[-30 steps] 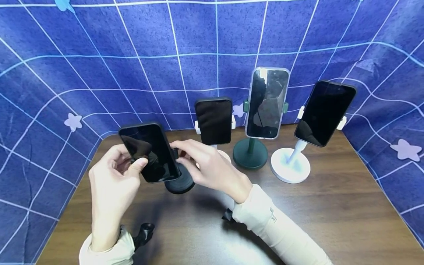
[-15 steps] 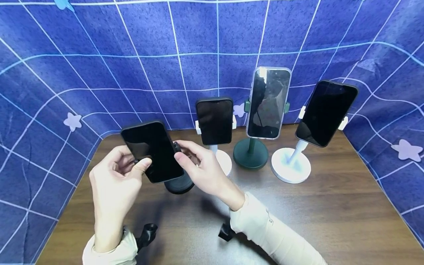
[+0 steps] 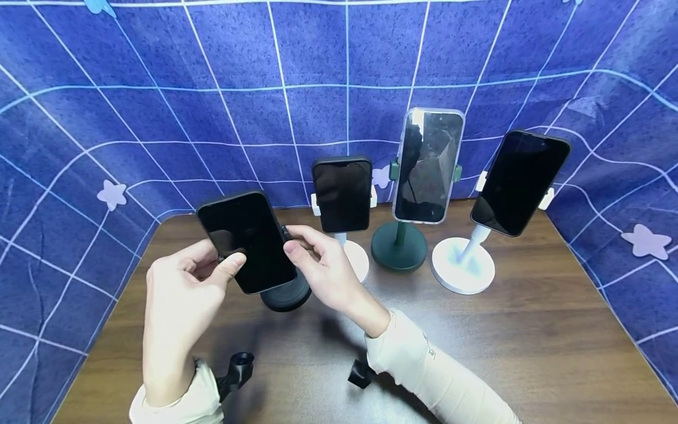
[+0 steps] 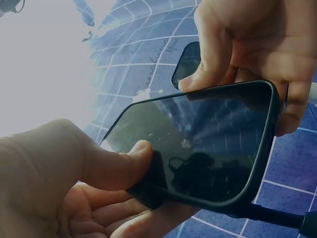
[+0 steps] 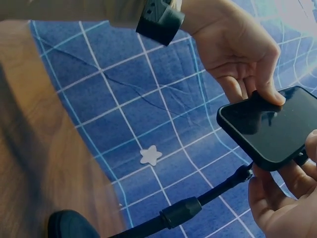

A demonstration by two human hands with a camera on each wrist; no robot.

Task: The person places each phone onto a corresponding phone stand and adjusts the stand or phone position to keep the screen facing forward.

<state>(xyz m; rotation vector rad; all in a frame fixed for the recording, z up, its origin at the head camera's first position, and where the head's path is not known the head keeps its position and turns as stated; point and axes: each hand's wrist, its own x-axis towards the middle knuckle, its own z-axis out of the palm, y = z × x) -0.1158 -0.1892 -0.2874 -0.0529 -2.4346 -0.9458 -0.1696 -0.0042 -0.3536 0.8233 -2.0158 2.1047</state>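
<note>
A black smartphone (image 3: pixel 251 244) tilts above a black phone stand (image 3: pixel 286 294), whose round base shows below it. My left hand (image 3: pixel 182 288) holds the phone's left edge, thumb on the screen and fingers behind. In the left wrist view, a dark clamp jaw lies beside that thumb. At the opposite edge, my right hand (image 3: pixel 331 265) pinches the stand's small black side clamp (image 3: pixel 286 233), its thumb against the phone's edge. The right wrist view shows the stand's dark pole (image 5: pixel 181 212) running up toward the phone. The back of the clamp is hidden.
To the right stand a smaller phone (image 3: pixel 343 194) in a white stand, a clear-cased phone (image 3: pixel 429 168) in a green stand (image 3: pixel 399 250), and a black phone (image 3: pixel 519 182) in another white stand (image 3: pixel 463 268). A blue gridded cloth (image 3: pixel 222 118) backs the wooden table (image 3: pixel 529 330).
The phone has shifted slightly right. My right hand has drawn lower, its thumb now against the phone's right edge and clamp. The left hand moved a little with the phone, keeping its grip.
</note>
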